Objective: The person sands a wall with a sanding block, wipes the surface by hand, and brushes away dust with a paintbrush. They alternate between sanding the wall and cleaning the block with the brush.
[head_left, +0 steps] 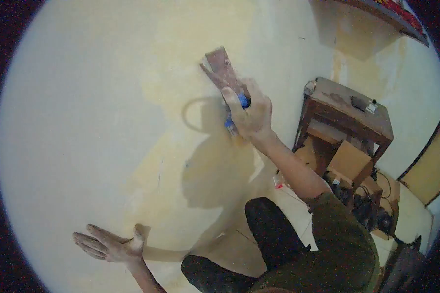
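My right hand (253, 113) is closed around the blue handle of a sanding block (221, 68). A worn brown sheet like sandpaper covers the block, its far end loose and folded at one corner. The block lies against the pale wall (83, 122), over a yellowish patch (181, 78). Part of the handle is hidden behind my fingers. Lower left, my left hand (113, 246) holds nothing; its fingers and thumb are spread close to the wall, and pale dust coats the skin.
A wooden table (347, 100) stands to the right with a dark small item on top. Beneath it are open cardboard boxes (349, 161) and dark cables (364, 200). A shelf (391, 17) juts out at upper right. My bent knees (271, 224) are close to the wall.
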### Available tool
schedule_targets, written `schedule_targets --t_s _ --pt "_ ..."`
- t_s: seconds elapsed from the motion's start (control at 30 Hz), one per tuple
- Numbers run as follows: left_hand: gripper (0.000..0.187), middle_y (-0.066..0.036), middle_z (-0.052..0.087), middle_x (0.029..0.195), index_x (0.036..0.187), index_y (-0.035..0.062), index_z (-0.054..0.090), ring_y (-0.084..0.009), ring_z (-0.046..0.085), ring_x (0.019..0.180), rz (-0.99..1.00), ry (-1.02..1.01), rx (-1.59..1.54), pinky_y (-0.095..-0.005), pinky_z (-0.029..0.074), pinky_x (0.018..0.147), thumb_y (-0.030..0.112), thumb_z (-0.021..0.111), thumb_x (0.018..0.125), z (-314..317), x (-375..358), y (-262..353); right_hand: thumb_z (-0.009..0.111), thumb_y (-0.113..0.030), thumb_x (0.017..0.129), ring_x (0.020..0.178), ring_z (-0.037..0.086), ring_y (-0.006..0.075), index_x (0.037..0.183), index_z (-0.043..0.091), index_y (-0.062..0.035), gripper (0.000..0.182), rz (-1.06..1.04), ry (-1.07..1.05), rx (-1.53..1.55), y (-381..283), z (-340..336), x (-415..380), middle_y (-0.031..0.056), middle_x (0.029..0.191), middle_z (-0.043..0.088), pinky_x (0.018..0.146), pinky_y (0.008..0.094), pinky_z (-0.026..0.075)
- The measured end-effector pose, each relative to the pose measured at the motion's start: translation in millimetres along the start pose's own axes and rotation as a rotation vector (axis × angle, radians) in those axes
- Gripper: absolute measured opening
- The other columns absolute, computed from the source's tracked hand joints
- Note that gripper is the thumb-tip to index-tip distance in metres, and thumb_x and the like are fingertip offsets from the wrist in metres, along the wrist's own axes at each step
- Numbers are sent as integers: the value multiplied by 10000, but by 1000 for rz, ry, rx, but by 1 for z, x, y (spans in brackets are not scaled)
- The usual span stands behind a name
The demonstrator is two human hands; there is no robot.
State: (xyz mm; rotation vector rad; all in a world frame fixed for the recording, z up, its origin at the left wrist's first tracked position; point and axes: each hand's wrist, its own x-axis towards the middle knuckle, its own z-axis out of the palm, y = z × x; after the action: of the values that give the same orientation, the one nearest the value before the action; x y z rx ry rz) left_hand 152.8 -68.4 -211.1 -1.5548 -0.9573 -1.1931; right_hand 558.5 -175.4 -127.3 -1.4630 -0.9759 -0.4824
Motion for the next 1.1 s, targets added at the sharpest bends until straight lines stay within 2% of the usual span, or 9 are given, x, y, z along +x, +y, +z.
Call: schedule_targets --t_s 0.13,0.23,0.33,0.47,0.57,0.67,0.9,1.0,1.1 --pt "1091 -288 253 1670 1631 77 308 -482 255 1539 -6 6 -5 -625 218 1225 816 493 851 0 4 6 717 -326 973 614 611 206 1131 648 -35 338 -38 56 -46 27 7 -38 138 723 639 624 364 502" --pt "1071 -286 250 1673 1635 83 301 -480 249 1543 -31 -2 0 -624 217 1226 785 514 855 -3 3 19 661 -426 995 714 707 373 1154 651 -86 376 -36 41 76 25 -3 -47 177 822 696 627 463 550" --pt "1093 -287 250 1672 1636 84 301 -476 248 1544 -4 -6 9 -619 224 1223 807 506 843 -5 0 21 665 -423 995 725 713 381 1151 652 -99 360 -76 137 -7 4 2 12 170 826 703 638 468 552" --pt "1147 -285 251 1672 1629 88 327 -463 251 1547 -21 -10 28 -608 241 1219 883 466 814 1 -4 25 658 -441 992 741 713 387 1147 668 -84 390 134 -65 -39 30 -20 -26 183 817 707 673 459 549" --pt "1125 -274 248 1677 1624 99 344 -458 256 1547 -45 7 28 -602 244 1222 876 460 819 0 -16 18 666 -427 990 722 712 378 1179 675 -82 394 36 -31 -70 40 -14 -48 184 812 707 665 457 543" --pt "1113 -270 242 1679 1623 107 350 -451 264 1546 -25 3 27 -595 246 1226 871 458 821 7 -11 23 681 -448 976 698 712 362 1197 681 -85 425 -36 105 62 13 -7 20 179 823 711 645 450 537" --pt "1138 -260 256 1677 1626 104 340 -440 270 1545 -37 13 18 -587 248 1231 890 459 813 0 -19 10 678 -438 979 649 680 355 1187 662 -90 406 33 -72 -214 35 -16 -38 170 738 663 628 444 522" --pt "1075 -290 277 1661 1607 62 368 -491 272 1530 -26 14 -25 -617 224 1226 823 493 857 1 -16 8 688 -480 965 652 677 350 1143 673 -81 438 -81 113 1 1 -4 15 167 737 654 645 447 524" --pt "1055 -296 272 1660 1609 61 362 -490 280 1527 -5 35 -32 -621 231 1223 800 497 869 0 -11 7 670 -477 983 681 684 356 1142 673 -71 436 39 -26 -96 25 -13 -25 175 763 673 666 451 527"
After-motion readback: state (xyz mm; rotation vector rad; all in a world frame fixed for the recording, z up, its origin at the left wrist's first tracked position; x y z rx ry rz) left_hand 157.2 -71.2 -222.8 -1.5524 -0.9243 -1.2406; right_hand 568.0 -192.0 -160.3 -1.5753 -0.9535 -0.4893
